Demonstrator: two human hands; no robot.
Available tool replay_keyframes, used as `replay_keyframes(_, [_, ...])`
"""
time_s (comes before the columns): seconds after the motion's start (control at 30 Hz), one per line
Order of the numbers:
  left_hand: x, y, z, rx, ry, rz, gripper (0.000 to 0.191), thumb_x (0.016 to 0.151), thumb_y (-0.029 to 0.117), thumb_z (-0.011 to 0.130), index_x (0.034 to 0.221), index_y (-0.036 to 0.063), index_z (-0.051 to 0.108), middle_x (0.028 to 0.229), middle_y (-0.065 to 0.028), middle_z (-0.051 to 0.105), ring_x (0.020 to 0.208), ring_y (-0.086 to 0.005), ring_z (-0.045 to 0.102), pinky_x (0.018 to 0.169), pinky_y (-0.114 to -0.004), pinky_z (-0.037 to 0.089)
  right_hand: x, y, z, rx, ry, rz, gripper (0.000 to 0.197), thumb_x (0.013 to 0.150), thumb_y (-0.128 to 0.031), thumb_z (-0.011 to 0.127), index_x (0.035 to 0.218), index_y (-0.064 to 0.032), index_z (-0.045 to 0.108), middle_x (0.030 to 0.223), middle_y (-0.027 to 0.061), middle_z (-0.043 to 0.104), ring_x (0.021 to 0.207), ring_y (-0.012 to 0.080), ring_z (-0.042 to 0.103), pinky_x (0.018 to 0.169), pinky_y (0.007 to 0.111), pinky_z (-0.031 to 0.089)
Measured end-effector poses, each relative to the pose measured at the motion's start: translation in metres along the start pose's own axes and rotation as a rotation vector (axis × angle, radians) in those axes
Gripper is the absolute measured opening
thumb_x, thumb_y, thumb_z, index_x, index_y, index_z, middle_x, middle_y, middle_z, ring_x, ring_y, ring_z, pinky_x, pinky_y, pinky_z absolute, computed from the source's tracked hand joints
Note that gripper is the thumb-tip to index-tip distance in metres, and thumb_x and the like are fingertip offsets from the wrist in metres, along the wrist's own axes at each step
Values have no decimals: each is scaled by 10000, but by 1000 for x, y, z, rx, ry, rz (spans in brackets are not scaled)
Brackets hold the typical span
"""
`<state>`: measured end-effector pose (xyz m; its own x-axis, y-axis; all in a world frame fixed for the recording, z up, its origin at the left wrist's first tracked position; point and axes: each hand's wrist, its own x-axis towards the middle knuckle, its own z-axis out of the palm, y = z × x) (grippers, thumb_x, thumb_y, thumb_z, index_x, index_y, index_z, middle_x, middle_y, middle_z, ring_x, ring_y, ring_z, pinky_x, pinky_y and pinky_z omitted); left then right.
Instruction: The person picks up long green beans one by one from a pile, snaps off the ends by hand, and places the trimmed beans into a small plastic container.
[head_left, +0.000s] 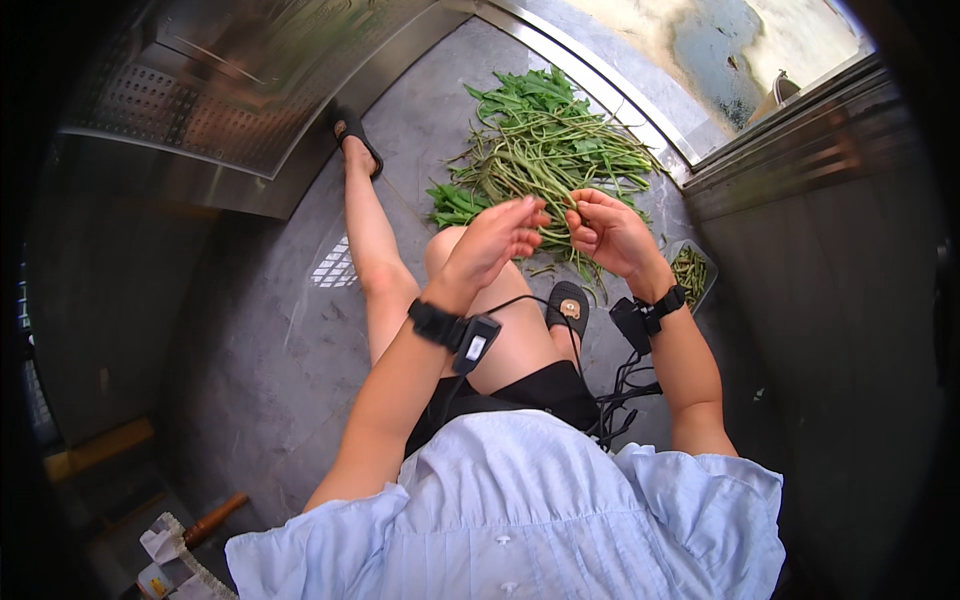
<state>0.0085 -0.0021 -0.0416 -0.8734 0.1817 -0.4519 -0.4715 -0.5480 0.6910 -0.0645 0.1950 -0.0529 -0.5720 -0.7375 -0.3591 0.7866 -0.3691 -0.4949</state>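
Note:
On the grey tiled floor before me lies a loose pile of long green beans (525, 161), with broad green leaves (536, 94) at its far side and more at its left. My right hand (607, 229) is raised over the near edge of the pile, thumb and fingertips pinched on what looks like a thin green bean. Facing it, my left hand (506, 236) is slightly blurred, its fingers curled and apart, and I see nothing in it. A clear plastic container (703, 292) of short bean pieces stands on the floor beyond my right wrist.
Both wrists carry black strapped devices with cables (619, 405) hanging by my lap. My legs reach out on both sides of the near floor. A metal door frame (600, 64) borders the pile, a dark panel (810, 300) stands at right, and a wooden handle (217, 519) lies lower left.

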Motion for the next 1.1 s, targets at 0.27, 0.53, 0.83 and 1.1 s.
replay_keyframes(0.27, [-15, 2, -5, -128, 78, 246, 168, 912, 154, 539, 978, 9, 592, 844, -45, 627, 727, -111, 607, 620, -213, 494, -37, 20, 25, -205, 8, 41, 188, 921, -128, 460, 1036, 2, 534, 819, 118, 627, 585, 138, 555, 537, 276, 463])
replay_keyframes(0.53, [-38, 7, -6, -153, 125, 296, 163, 909, 174, 549, 911, 17, 594, 809, -68, 628, 729, -145, 624, 662, -259, 523, -36, 28, 42, -336, -14, 39, 174, 906, -146, 514, 994, -1, 555, 803, 97, 633, 595, 125, 573, 554, 253, 486])
replay_keyframes(0.83, [-45, 3, -8, -150, 158, 330, 164, 912, 173, 546, 913, 15, 590, 813, -73, 628, 733, -157, 627, 671, -274, 526, -32, 33, 52, -410, -19, 48, 158, 901, -118, 516, 1001, 0, 547, 782, 78, 616, 571, 108, 543, 534, 241, 457])
replay_keyframes(1.1, [-45, -1, -9, -119, 54, 284, 160, 920, 142, 521, 971, -2, 569, 859, -85, 628, 756, -163, 629, 696, -267, 521, -24, 39, 58, -548, 23, -10, 164, 898, -86, 491, 1016, 7, 557, 765, 65, 612, 520, 69, 484, 476, 201, 391])
